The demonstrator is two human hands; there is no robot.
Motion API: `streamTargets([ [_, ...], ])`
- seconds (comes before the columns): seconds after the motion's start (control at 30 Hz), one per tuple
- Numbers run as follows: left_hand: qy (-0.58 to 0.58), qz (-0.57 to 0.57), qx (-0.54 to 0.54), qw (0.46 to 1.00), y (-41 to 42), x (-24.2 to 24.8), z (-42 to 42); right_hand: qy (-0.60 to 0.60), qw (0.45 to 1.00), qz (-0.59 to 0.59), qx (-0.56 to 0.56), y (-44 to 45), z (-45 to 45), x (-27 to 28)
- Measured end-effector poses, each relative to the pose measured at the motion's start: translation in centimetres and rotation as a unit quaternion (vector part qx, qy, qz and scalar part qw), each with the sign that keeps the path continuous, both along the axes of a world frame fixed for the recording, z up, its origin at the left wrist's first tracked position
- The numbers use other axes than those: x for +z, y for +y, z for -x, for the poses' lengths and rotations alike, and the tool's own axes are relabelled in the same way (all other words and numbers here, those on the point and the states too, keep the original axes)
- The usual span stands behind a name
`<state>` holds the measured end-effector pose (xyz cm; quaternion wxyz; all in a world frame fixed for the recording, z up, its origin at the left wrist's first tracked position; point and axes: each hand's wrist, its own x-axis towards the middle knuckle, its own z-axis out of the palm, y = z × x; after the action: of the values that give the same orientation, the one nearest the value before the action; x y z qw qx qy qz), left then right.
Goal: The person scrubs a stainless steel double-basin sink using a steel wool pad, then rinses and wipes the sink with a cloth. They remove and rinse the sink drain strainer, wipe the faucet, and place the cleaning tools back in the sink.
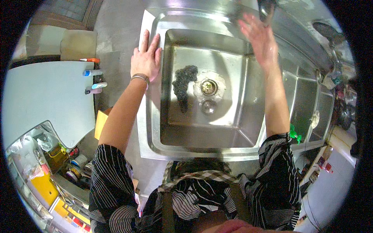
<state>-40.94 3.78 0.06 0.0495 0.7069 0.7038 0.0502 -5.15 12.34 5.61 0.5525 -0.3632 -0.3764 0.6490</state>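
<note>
My left hand (146, 59) rests flat on the left rim of a stainless steel sink (153, 122), fingers apart and holding nothing. Raised over the sink's far right corner is my right hand (260, 40), blurred, its fingers spread; no object shows in it. Close beyond it stands a dark, shiny object (266, 10) that I cannot make out. On the basin floor lies a dark, mesh-like clump (185, 86), left of the round drain (209, 87), which has pale bits in it. A small clear round thing (209, 107) sits just below the drain.
A ribbed steel drainboard (303, 96) adjoins the sink on the right, with a green plastic item (295, 134) near my right sleeve. At the left are a pale panel (49, 99), bottles (93, 72) and a rack (43, 180) crowded with goods.
</note>
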Motion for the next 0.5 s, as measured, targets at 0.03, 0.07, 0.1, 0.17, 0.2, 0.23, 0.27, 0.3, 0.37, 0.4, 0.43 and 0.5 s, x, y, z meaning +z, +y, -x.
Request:
streamTargets([
  [0.03,0.006,-0.006,0.003,1.000,0.0,-0.1,0.1,0.012,0.998,-0.050,0.024,0.6,0.1,2.1],
  [0.07,0.009,-0.019,-0.005,1.000,0.0,-0.2,0.2,0.015,0.998,-0.030,0.056,0.3,-0.1,3.8],
  [0.1,0.007,-0.042,-0.015,0.999,0.0,-0.2,0.3,0.000,0.997,-0.012,0.074,0.5,-0.1,5.3],
  [0.17,-0.014,-0.052,-0.011,0.999,0.0,-0.5,0.4,-0.039,0.995,0.006,0.089,-0.2,0.4,7.0],
  [0.2,-0.009,-0.065,-0.016,0.998,0.0,-0.7,0.4,-0.062,0.995,0.006,0.083,-0.9,0.5,7.4],
  [0.23,-0.006,-0.074,-0.014,0.997,0.0,-0.9,0.5,-0.085,0.993,0.003,0.078,-1.8,0.7,7.6],
  [0.27,-0.005,-0.087,-0.019,0.996,0.1,-1.0,0.5,-0.030,0.997,0.015,0.063,-3.1,1.0,7.4],
  [0.3,-0.010,-0.058,0.004,0.998,0.1,-1.2,0.7,-0.003,0.996,0.029,0.082,-4.3,1.3,7.0],
  [0.37,-0.012,-0.044,0.005,0.999,0.3,-1.4,0.9,0.045,0.993,0.055,0.098,-7.4,1.2,5.5],
  [0.4,0.006,-0.048,0.006,0.999,0.3,-1.4,1.0,0.125,0.981,0.141,0.039,-9.4,1.2,4.3],
  [0.43,0.042,-0.066,-0.004,0.997,0.1,-1.4,0.8,0.209,0.948,0.238,-0.033,-11.3,0.9,2.9],
  [0.5,0.210,-0.089,0.001,0.974,-0.6,-1.0,-0.7,0.309,0.850,0.392,-0.169,-13.0,-1.2,0.6],
])
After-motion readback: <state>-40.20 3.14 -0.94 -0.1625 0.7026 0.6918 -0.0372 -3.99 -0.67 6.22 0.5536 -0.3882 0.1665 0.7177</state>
